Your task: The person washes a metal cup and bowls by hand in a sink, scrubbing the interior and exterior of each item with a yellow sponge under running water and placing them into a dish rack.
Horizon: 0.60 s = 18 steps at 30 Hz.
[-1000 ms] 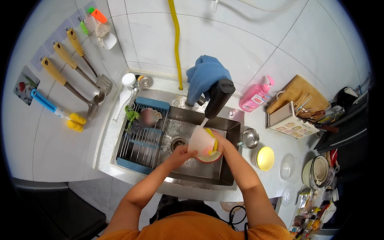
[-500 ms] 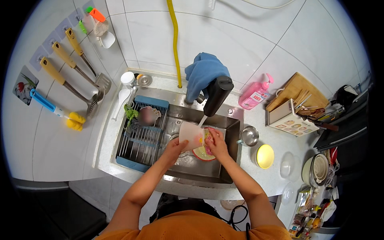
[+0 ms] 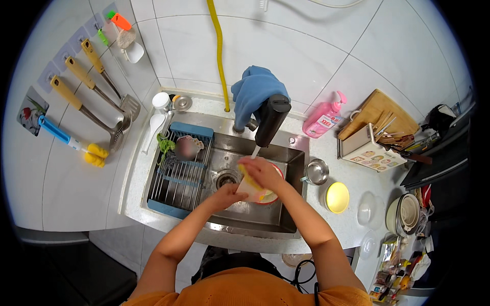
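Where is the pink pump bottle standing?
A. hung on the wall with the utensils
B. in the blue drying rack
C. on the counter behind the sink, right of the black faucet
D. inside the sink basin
C: the pink pump bottle stands upright on the counter at the tiled wall, right of the black faucet.

One head-worn fisheye view looks steeply down from above the person's shoulders onto a steel sink, facing the tiled wall at the top of the picture. The forearms enter from the lower edge and meet over the basin near the centre, fairly close below the lens. Straight tile joints and counter edges bow toward the dark round rim; no second view shares the scene.
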### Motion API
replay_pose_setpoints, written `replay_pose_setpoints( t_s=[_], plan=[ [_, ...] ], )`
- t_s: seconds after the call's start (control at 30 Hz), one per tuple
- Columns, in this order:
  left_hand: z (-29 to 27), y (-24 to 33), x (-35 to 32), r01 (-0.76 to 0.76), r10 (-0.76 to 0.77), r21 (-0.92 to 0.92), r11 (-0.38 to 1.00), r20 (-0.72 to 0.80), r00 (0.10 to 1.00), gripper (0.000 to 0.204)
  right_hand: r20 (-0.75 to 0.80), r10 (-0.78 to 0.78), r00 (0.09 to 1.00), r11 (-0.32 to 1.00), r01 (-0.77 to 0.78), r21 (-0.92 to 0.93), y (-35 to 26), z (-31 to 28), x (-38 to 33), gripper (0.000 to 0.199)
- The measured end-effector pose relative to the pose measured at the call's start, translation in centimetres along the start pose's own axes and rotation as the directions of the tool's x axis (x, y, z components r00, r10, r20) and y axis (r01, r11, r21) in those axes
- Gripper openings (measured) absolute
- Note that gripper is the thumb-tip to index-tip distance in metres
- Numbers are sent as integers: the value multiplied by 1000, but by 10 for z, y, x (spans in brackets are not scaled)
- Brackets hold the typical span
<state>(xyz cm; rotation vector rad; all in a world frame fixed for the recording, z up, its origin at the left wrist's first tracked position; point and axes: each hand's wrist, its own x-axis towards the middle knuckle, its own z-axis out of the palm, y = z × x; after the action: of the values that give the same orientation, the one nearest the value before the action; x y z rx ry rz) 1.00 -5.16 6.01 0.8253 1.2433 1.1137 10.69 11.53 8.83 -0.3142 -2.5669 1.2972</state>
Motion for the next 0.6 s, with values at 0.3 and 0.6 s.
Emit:
replay_pose_setpoints(
  t_s=[0.3,0.6],
  plan=[
    [13,-4,-11,-136,136,29,990,3,991,25,533,340,775,-213,-488,846,97,38,-41,42],
    [3,-6,-12,-128,156,250,960,-94,983,29,544,426,723,-261,-478,839,30,11,-50,49]
  ],
)
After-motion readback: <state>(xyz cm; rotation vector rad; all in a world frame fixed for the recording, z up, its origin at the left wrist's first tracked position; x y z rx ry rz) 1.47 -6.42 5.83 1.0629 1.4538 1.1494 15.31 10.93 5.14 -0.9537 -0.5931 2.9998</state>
